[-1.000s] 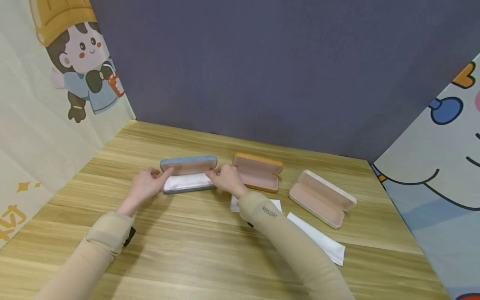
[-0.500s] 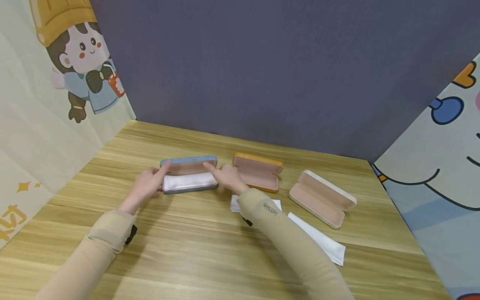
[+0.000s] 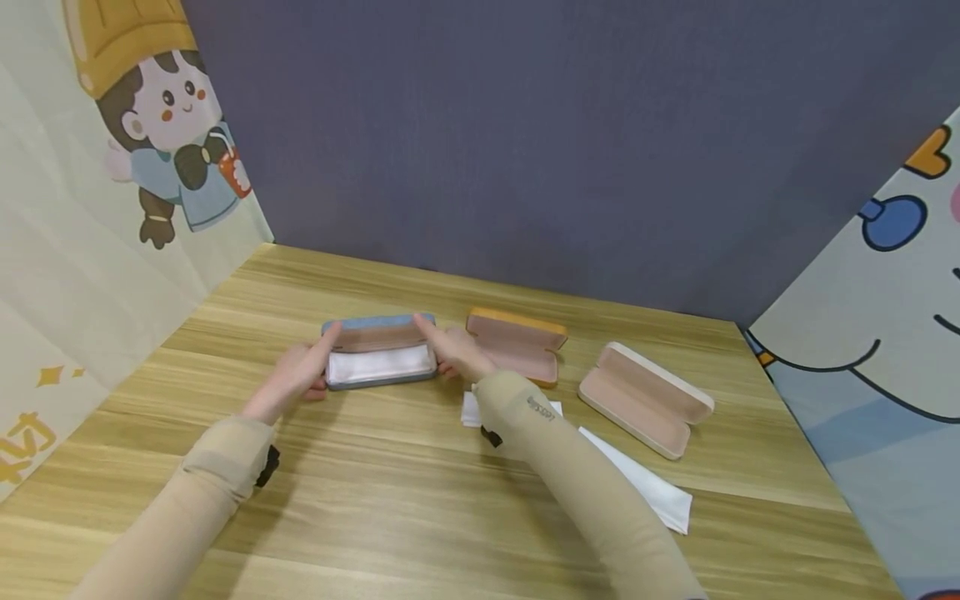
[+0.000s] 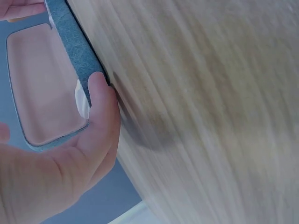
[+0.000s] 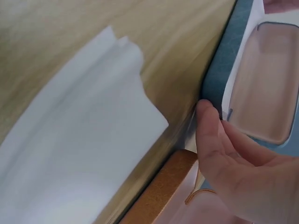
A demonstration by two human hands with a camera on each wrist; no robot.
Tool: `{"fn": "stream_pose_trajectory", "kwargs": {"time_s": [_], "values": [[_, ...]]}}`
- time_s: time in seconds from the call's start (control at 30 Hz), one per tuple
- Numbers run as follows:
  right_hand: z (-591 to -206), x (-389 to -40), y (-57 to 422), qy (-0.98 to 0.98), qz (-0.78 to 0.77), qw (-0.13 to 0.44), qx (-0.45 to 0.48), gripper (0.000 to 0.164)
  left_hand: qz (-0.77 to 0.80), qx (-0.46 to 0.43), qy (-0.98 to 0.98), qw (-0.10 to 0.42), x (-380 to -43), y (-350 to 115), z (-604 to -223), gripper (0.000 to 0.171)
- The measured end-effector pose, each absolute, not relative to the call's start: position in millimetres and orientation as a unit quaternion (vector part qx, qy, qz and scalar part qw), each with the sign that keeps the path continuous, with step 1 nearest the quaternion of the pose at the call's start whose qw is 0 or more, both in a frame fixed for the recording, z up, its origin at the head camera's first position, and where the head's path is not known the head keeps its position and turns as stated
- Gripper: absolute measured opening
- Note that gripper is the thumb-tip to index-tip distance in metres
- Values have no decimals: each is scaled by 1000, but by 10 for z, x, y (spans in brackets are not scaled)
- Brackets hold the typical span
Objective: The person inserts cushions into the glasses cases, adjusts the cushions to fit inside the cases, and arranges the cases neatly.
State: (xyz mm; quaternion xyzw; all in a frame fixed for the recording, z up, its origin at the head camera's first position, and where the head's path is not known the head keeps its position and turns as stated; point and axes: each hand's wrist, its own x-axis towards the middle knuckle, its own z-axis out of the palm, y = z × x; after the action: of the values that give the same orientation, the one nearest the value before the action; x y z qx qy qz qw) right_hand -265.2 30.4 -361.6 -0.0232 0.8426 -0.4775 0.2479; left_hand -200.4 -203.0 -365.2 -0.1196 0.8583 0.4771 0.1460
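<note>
A blue glasses case (image 3: pixel 378 322) with a pink lining stands with its lid up on the left of the table. A folded white cloth (image 3: pixel 382 364) lies in its base. My left hand (image 3: pixel 295 373) holds the case's left end; its thumb reaches up to the lid, and in the left wrist view its fingers (image 4: pixel 102 100) curl round the front corner. At the opposite end is my right hand (image 3: pixel 459 354), its thumb raised to the lid's right side. The right wrist view has its fingers (image 5: pixel 208 135) bent against the base's corner.
Just right of the blue case sits an orange case (image 3: pixel 517 362) with its lid up. Farther right is a white case (image 3: pixel 637 408), also with its lid up. Two white cloths lie in front of them, one (image 3: pixel 470 410) partly under the right forearm, another (image 3: pixel 645 486) beside it.
Both hands have shifted from the cloth's ends to the case's ends. Their thumbs have lifted from the cloth to the lid. The case stays in place.
</note>
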Motion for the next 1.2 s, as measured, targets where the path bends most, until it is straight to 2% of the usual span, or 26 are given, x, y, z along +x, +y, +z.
{"fn": "stream_pose_trajectory", "kwargs": {"time_s": [0.13,0.23,0.7,0.9,1.2], "values": [[-3594,-2673,310,836,-488,253,-4,82,480,-132,854,153,-2021,-2029,-3656,110],[-3588,-2682,308,838,-484,253,-1,86,475,-134,855,159,-2033,-2027,-3652,110],[-3605,-2726,226,840,-488,236,29,75,486,-153,843,168,-2068,-2027,-3655,113],[-3587,-2717,229,845,-476,244,-3,77,493,-162,837,170,-2073,-2037,-3664,107],[-3566,-2738,252,848,-460,264,-26,72,525,-127,819,193,-2070,-2060,-3649,98]]}}
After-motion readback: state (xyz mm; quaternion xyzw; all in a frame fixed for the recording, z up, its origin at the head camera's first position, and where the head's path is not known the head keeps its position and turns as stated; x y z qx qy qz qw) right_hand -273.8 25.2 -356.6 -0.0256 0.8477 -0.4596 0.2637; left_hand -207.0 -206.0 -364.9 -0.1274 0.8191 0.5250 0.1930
